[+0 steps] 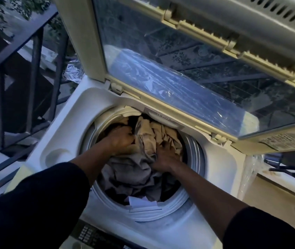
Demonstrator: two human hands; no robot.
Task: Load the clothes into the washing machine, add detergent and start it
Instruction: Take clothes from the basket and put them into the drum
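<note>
The top-loading washing machine (67,133) stood with its glass lid (188,72) raised and leaning back toward twelve o'clock, leaving the round drum opening fully exposed. The clothes lay inside the drum: a beige garment (154,135) was bunched at the twelve o'clock side of the opening, a grey garment (132,171) was spread across the centre, and a white piece (143,203) showed at the six o'clock edge, against the inner rim. Both forearms reached into the drum from six o'clock, each in a dark sleeve pushed up above the wrist. The left hand (123,139) sat at about eleven o'clock in the opening, knuckles up, fingers curled down into the beige garment and gripping a fold of it. The right hand (164,155) sat at about two o'clock from the drum centre, just beside the left hand, with its fingers spread and pressed flat onto the beige garment where it met the grey one; no fold was seen closed within it. The control panel (92,234) occupied the six o'clock edge of the machine top. A dark metal railing (33,72) stood at nine o'clock of the machine.
</note>
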